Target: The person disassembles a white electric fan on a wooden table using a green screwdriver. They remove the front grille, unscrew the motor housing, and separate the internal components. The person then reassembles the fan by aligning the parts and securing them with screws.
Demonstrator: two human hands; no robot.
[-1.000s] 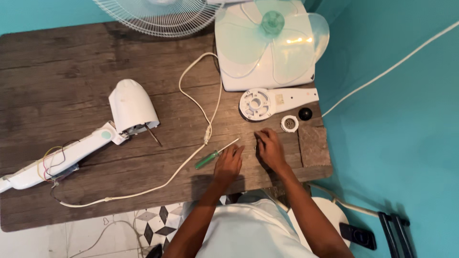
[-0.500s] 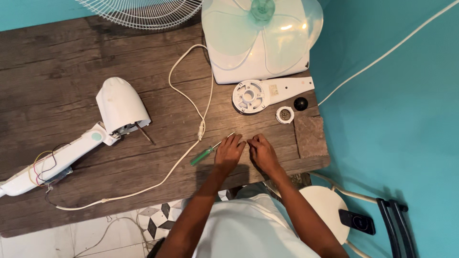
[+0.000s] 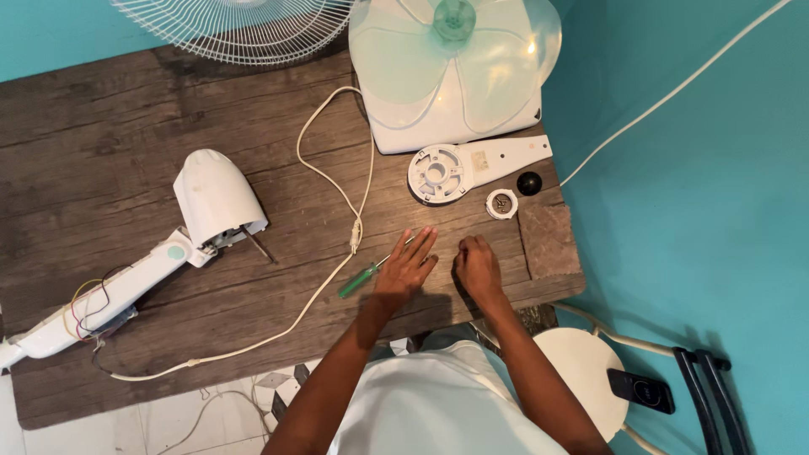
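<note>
My left hand lies flat on the wooden table with its fingers apart, resting over the shaft of a green-handled screwdriver. My right hand sits beside it with fingers curled down on the tabletop; whether it pinches something small cannot be told. A white fan motor housing on its neck with loose coloured wires lies at the left. A white power cord runs across the middle.
A pale green fan blade rests on a white base at the back, next to a wire fan guard. A white bracket, a white ring nut and a black cap lie beyond my hands. A white stool stands at lower right.
My left hand has opened and flattened over the screwdriver. My right hand stays curled beside it. The view has shifted slightly.
</note>
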